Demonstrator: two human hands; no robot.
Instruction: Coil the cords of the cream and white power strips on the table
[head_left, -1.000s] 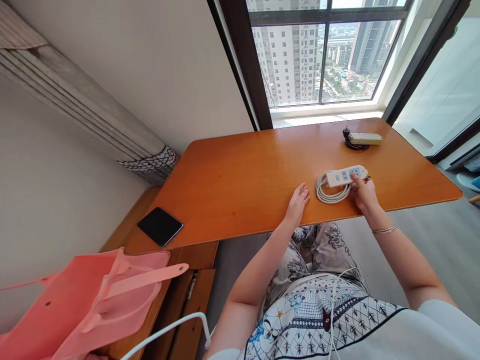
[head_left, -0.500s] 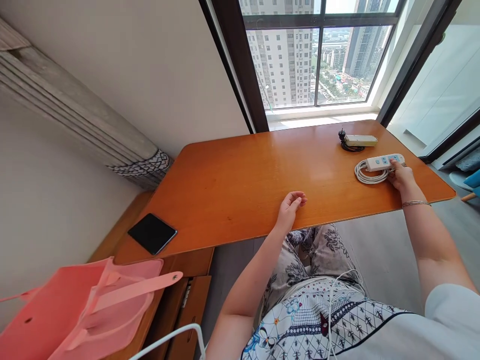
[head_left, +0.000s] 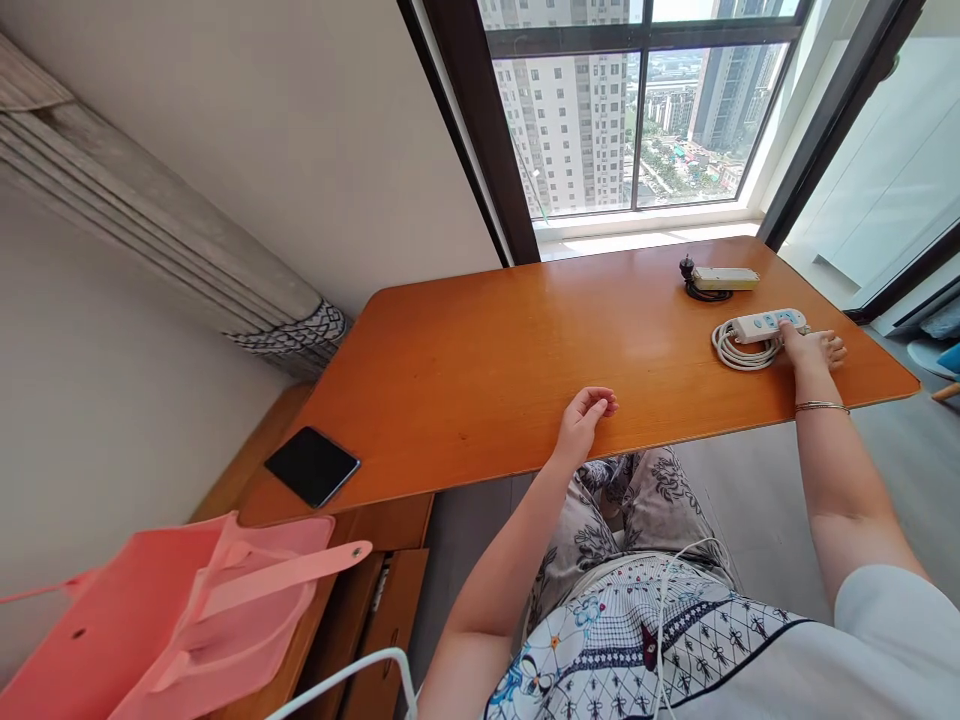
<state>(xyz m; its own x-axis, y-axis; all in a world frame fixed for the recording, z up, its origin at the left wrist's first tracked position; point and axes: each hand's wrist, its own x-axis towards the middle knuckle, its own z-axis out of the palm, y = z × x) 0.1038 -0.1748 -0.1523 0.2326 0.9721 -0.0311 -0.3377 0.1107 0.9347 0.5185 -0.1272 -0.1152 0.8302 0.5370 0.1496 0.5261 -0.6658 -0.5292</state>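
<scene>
On the right part of the brown wooden table [head_left: 465, 350] lies a white power strip [head_left: 757, 326], its pale cord coiled against its near side. My right hand [head_left: 810, 348] is at the strip's right end, thumb touching its top and the other fingers stretched out to the right, off the strip. Behind it sits a second, yellowish power strip [head_left: 727, 279] with a black cord and plug. My left hand [head_left: 585, 415] rests at the table's front edge, fingers curled in against the thumb, with nothing visible in it.
A black tablet [head_left: 313, 467] lies at the table's left end. Beside it, at the lower left, is a pink bag [head_left: 180, 610] with a strap. A window [head_left: 637, 120] stands behind the table, and a gathered curtain [head_left: 285, 330] hangs at the left.
My right hand has loosened from the white power strip's end, its fingers now spread out to the right. The left hand stays curled in the same place.
</scene>
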